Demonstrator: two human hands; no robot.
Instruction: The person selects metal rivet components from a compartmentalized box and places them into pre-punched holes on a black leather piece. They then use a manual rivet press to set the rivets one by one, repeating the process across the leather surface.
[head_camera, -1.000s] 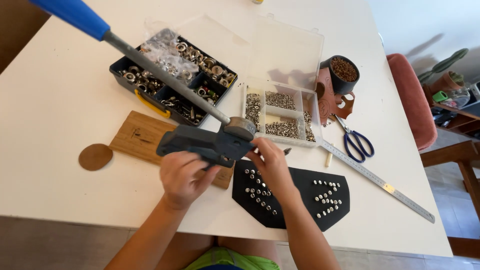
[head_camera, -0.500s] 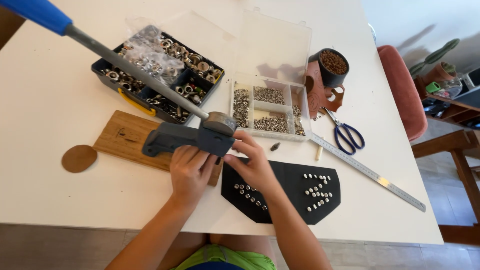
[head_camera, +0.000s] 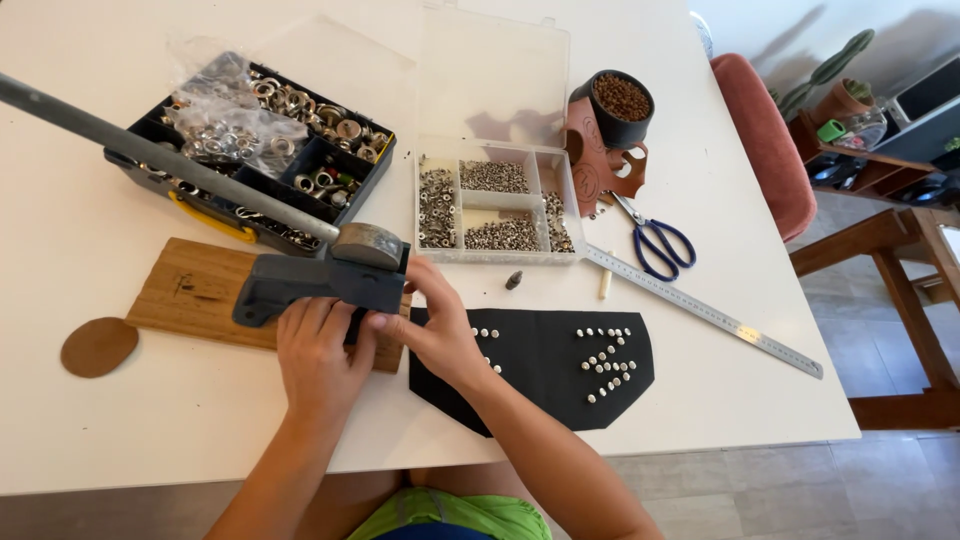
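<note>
Grey hand press (head_camera: 320, 280) sits on a wooden board (head_camera: 215, 300) at the near-left of the white table (head_camera: 100, 420), its long steel lever (head_camera: 160, 160) running up-left out of frame. Left hand (head_camera: 318, 355) lies flat-ish vs. the press base, fingers curled onto its lower edge. Right hand (head_camera: 440, 325) pinches at the press's nose, fingertips close together; prob. holding a small stud, but too small to tell. Black leather panel (head_camera: 560, 365) w/ rows of studs lies just right, one corner under the right hand. Judged: press is heavy, rigid metal, best steadied by the base & worked from the lever's far end; leather is soft, floppy, needs flat support.
</note>
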